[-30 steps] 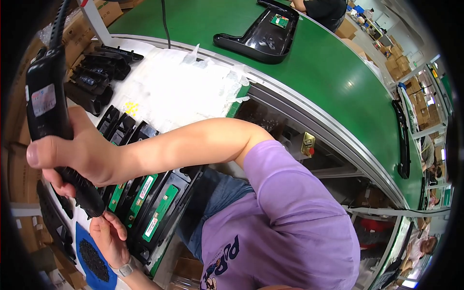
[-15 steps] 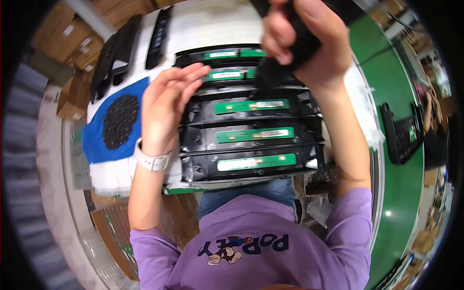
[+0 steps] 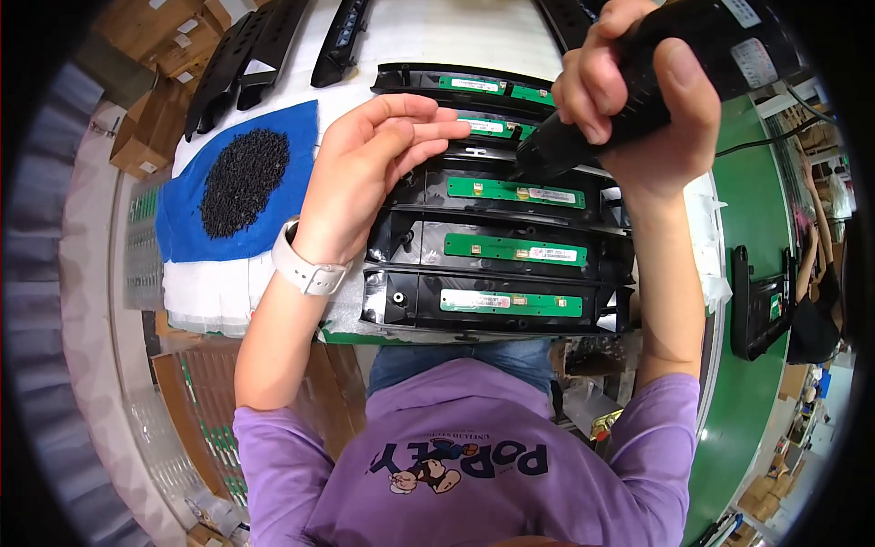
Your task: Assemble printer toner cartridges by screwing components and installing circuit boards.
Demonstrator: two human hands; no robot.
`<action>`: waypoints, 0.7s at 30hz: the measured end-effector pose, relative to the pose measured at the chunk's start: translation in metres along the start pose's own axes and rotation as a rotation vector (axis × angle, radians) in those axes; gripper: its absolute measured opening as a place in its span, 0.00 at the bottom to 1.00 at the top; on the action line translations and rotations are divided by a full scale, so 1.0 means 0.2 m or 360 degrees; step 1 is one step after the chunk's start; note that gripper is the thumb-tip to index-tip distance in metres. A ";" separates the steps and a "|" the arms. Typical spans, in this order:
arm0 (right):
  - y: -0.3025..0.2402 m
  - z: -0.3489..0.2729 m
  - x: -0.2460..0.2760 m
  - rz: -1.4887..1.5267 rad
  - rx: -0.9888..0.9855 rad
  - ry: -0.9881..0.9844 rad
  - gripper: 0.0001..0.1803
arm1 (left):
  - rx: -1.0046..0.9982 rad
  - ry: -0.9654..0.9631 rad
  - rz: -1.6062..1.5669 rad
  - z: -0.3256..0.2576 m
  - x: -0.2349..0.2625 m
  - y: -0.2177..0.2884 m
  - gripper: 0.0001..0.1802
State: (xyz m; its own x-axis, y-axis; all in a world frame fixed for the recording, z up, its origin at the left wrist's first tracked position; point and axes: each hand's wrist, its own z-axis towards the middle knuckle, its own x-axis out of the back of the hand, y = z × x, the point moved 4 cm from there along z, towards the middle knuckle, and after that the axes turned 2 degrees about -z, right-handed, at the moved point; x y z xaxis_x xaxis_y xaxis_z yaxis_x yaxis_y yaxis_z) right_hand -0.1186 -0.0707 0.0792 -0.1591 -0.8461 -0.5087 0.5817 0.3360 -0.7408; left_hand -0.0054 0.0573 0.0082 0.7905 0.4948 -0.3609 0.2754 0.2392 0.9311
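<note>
Several long black plastic panels (image 3: 424, 239) lie in a row in front of me, each with a green circuit board (image 3: 474, 245) on it. My right hand (image 3: 643, 114) is wrapped round a black electric screwdriver (image 3: 583, 146), which slants down to the left. Its nose points at the upper edge of the third panel from the far end; the bit's exact contact is hard to see. Over the left end of the second panel hovers my left hand (image 3: 369, 169), fingers stretched out. I see nothing in it, though the spot beneath the fingertips is partly hidden.
On the left, a heap of small black screws (image 3: 244, 182) rests on a blue cloth (image 3: 296, 137). More black plastic parts (image 3: 342, 41) lie at the far side. A green work surface (image 3: 747, 201) runs along the right, carrying a black frame (image 3: 761, 305); another person (image 3: 816, 319) is beyond it.
The screwdriver has tipped further to the right, its nose still near the third panel. My left hand has come rightward over the second panel's board. The whole view has shifted.
</note>
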 end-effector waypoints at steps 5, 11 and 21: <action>0.03 0.02 0.02 -0.0092 -0.0072 -0.0074 0.18 | 0.0028 -0.0097 0.0070 0.00 -0.01 -0.01 0.14; 0.05 0.02 0.02 -0.0263 -0.0073 -0.0034 0.17 | 0.0018 -0.0120 0.0063 -0.01 -0.02 0.00 0.14; 0.01 0.09 -0.08 -0.0774 -0.0110 -0.0215 0.14 | 0.0088 -0.0148 0.0153 0.00 0.01 -0.02 0.10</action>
State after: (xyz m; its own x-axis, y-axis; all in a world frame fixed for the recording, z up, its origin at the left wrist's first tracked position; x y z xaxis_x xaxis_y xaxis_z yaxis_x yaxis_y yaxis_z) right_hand -0.1016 -0.0641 0.0937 -0.2914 -0.9558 -0.0399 0.4108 -0.0874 -0.9075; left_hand -0.0038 0.0571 0.0039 0.8613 0.4331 -0.2657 0.2235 0.1467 0.9636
